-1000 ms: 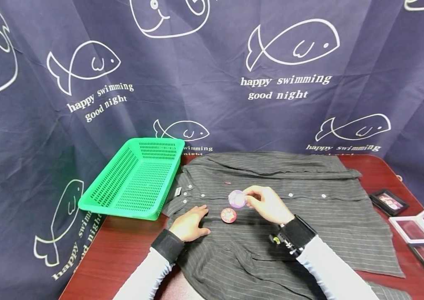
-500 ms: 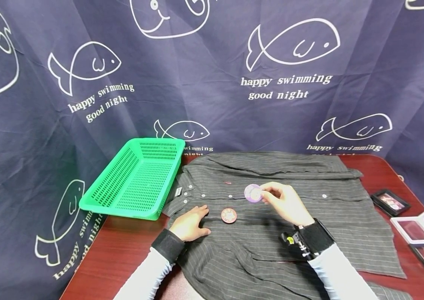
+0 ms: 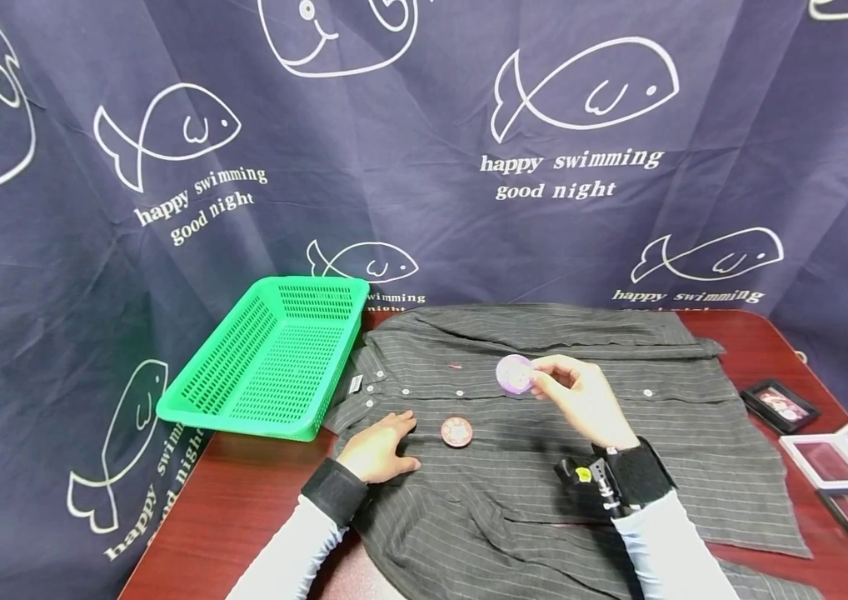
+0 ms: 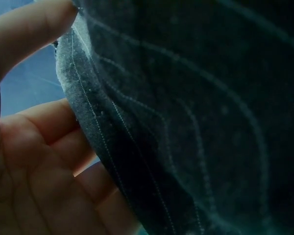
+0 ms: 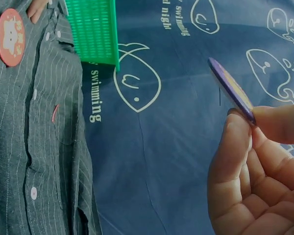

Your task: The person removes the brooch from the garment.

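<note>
A dark pinstriped shirt (image 3: 664,467) lies spread over the table, its collar toward the left. My right hand (image 3: 581,398) pinches a round purple badge (image 3: 514,375) by its edge, held over the shirt's button line. In the right wrist view, that purple badge (image 5: 230,88) is seen nearly edge-on between thumb and finger. My left hand (image 3: 377,450) rests on the shirt below the collar, fingers extended. Dark striped cloth fills much of the left wrist view beside the left hand (image 4: 34,166). A round red badge (image 3: 456,432) lies on the shirt between the hands.
An open green plastic basket (image 3: 274,367) stands at the left, by the collar. At the right edge of the red-brown table (image 3: 236,492) are a small black picture frame (image 3: 780,406) and hinged white frames (image 3: 836,458). A printed blue curtain (image 3: 424,167) hangs behind.
My right hand has carried the purple badge right and slightly up, away from the red badge, uncovering a shirt button. The left hand stays in place.
</note>
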The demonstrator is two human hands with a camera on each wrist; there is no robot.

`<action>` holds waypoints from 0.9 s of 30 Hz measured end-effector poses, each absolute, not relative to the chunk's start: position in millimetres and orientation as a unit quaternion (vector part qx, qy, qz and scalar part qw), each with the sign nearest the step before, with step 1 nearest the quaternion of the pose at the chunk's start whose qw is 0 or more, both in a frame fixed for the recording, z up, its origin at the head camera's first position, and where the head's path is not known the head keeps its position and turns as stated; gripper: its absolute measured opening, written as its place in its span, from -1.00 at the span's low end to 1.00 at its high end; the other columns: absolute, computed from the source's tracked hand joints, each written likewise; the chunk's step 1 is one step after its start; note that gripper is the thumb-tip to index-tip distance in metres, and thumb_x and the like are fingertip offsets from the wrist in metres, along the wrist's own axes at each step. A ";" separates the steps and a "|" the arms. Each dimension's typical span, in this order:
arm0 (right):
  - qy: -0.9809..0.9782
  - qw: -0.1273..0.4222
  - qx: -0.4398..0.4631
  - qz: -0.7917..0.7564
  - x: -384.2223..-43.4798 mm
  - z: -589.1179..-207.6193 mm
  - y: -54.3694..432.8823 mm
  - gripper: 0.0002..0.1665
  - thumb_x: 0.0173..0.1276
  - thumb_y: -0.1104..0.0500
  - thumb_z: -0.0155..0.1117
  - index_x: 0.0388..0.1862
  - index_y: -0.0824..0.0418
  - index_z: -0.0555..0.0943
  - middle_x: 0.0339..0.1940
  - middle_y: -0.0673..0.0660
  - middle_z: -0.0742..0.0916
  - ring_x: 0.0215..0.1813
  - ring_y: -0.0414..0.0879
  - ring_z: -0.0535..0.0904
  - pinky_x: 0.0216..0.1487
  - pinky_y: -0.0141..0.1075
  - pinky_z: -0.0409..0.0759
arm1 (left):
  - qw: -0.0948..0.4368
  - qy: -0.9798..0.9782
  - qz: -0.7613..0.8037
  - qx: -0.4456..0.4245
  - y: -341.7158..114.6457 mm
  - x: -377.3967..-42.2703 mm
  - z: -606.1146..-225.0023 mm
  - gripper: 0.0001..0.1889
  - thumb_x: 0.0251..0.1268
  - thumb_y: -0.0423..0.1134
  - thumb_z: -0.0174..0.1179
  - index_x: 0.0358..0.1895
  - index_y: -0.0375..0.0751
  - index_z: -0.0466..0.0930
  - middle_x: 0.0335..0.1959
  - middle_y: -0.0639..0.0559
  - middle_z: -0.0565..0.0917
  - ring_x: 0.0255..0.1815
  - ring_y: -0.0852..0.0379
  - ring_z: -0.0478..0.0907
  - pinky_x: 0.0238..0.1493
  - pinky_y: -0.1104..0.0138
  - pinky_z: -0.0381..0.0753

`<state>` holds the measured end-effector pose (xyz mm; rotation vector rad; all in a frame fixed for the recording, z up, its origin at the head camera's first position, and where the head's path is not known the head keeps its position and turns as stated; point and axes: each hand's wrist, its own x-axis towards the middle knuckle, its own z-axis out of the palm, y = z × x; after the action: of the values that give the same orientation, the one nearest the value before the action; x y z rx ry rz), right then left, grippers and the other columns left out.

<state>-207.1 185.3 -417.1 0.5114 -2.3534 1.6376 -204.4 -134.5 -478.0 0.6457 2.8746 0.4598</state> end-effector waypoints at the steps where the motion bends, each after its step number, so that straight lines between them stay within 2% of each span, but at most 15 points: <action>1: -0.802 0.115 0.172 0.561 -207.0 -417.1 185.8 -0.79 0.37 0.30 0.26 -0.10 0.42 0.65 -0.36 0.31 0.74 -0.40 -0.35 0.64 -0.31 -0.42 0.65 | 0.080 0.961 0.155 0.216 -134.5 -204.4 -477.8 -0.30 0.13 -0.06 0.38 0.34 -0.28 0.44 0.42 -0.11 0.42 0.45 -0.20 0.33 0.35 -0.01 0.39; 7: -0.797 0.116 0.165 0.569 -207.2 -419.1 187.4 -0.81 0.37 0.32 0.25 -0.12 0.44 0.65 -0.39 0.25 0.74 -0.41 -0.40 0.62 -0.32 -0.44 0.65 | 0.080 0.960 0.167 0.212 -133.2 -205.1 -476.2 -0.32 0.16 -0.04 0.34 0.33 -0.29 0.45 0.40 -0.13 0.44 0.45 -0.20 0.33 0.36 -0.02 0.38; 15: -0.799 0.123 0.155 0.569 -206.2 -418.6 186.1 -0.81 0.37 0.30 0.26 -0.13 0.41 0.66 -0.39 0.23 0.74 -0.41 -0.37 0.63 -0.32 -0.44 0.65 | 0.000 0.946 0.240 0.216 -123.0 -207.9 -470.4 -0.44 0.27 -0.01 0.24 0.23 -0.32 0.52 0.19 -0.20 0.61 0.24 -0.13 0.55 0.25 0.05 0.50; 19: -0.800 0.130 0.155 0.565 -204.0 -416.4 185.3 -0.82 0.36 0.30 0.27 -0.13 0.38 0.67 -0.43 0.11 0.73 -0.41 -0.37 0.62 -0.33 -0.42 0.65 | -0.019 0.923 0.323 0.210 -113.9 -208.5 -461.2 -0.44 0.31 -0.01 0.21 0.24 -0.35 0.51 0.20 -0.23 0.60 0.31 -0.22 0.48 0.32 0.01 0.44; 22: -0.800 0.134 0.155 0.565 -202.1 -414.3 184.3 -0.82 0.35 0.30 0.28 -0.13 0.38 0.68 -0.45 -0.02 0.72 -0.41 -0.38 0.61 -0.33 -0.44 0.63 | -0.014 0.899 0.386 0.206 -106.8 -208.5 -453.7 -0.44 0.35 0.00 0.19 0.25 -0.34 0.50 0.21 -0.24 0.59 0.30 -0.26 0.48 0.27 0.01 0.49; 27: -0.803 0.149 0.158 0.555 -198.9 -411.4 182.9 -0.84 0.34 0.31 0.29 -0.15 0.38 0.68 -0.48 -0.18 0.68 -0.42 -0.40 0.60 -0.35 -0.50 0.60 | 0.000 0.858 0.474 0.197 -92.5 -208.0 -438.1 -0.49 0.37 -0.03 0.20 0.27 -0.27 0.49 0.21 -0.18 0.60 0.23 -0.13 0.57 0.17 0.14 0.60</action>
<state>-198.9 182.9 -411.4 0.4543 -2.3069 1.5966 -208.0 -92.5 -438.1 0.6201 2.6951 1.4891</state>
